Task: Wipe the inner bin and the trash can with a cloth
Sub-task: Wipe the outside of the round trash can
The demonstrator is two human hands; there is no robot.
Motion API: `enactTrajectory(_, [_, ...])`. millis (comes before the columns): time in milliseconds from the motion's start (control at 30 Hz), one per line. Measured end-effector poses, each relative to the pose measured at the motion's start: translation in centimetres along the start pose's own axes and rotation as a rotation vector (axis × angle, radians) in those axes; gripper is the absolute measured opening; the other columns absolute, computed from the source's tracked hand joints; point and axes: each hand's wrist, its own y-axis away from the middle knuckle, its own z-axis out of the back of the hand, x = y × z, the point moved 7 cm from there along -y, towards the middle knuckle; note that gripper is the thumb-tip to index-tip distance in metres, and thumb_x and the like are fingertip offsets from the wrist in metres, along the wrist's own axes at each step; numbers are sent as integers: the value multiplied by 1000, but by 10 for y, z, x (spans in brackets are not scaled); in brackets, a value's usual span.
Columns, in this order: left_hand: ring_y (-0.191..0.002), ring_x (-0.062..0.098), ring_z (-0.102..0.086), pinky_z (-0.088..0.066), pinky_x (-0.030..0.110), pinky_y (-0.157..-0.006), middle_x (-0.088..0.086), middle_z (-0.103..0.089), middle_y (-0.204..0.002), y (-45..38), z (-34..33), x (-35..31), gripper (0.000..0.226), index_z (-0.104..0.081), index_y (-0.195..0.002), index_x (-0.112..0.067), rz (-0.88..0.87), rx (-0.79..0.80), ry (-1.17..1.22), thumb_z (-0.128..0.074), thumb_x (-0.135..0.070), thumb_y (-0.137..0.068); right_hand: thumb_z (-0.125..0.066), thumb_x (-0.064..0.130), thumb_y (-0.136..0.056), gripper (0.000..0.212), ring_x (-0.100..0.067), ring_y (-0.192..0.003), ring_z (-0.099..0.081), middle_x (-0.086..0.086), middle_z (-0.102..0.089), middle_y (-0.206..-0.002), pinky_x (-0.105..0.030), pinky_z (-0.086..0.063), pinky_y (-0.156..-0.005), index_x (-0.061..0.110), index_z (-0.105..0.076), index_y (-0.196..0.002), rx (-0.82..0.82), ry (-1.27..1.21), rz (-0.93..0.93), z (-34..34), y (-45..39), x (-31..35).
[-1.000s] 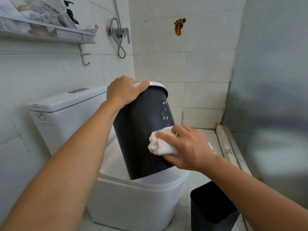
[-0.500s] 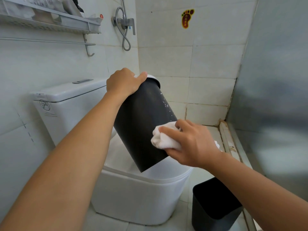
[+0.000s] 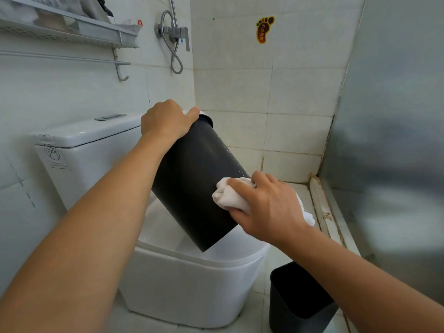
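Note:
A dark grey trash can with a white rim is tilted in the air above the closed toilet lid, its base pointing down towards me. My left hand grips its rim at the top. My right hand holds a bunched white cloth and presses it against the can's lower right side. A few white specks show on the can's wall above the cloth. A second dark bin, open at the top, stands on the floor at the lower right.
The white toilet with its tank is below and left of the can. A wire shelf with a towel bar hangs on the left wall, a shower valve beside it. A frosted panel and raised sill bound the right.
The can has tipped further, its top leaning left and away. My right hand with the cloth has slid down along the can's side towards its base.

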Motion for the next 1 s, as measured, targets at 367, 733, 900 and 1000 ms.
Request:
enactTrajectory(367, [-57,26,-45,-31,34,-55,3,-48,-59,13,7,-36,67,-39,-58,-14,-171,-14,79,-46,-70,-93,-67,52,-86,47,-23,-74,-52,-1,-55,-90,-32,-43,-59,33,-67,-128,11,-52,201,4,9,6])
enactTrajectory(733, [-53,20,-21,-20,36,-55,-2,-18,-51,28,11,-63,70,-20,-55,-18,-430,72,312,-46,-80,-74,-62,59,-86,50,-24,-72,-57,-2,-57,-92,-28,-39,-56,36,-70,-130,-190,-128,-65,24,-21,-36])
enactTrajectory(900, [-53,18,-18,-18,35,-56,-3,-15,-50,28,11,-58,70,-18,-54,-19,-436,101,386,-49,-78,-74,-62,57,-85,47,-24,-70,-57,1,-56,-89,-30,-43,-54,37,-70,-127,-191,-156,-161,29,-27,-44])
enactTrajectory(1000, [-54,18,-18,-18,36,-57,-3,-15,-48,23,9,-54,69,-17,-56,-19,-379,112,378,-51,-76,-77,-62,55,-80,51,-28,-72,-59,0,-56,-89,-30,-42,-52,37,-69,-128,-118,-124,-5,24,-16,-30])
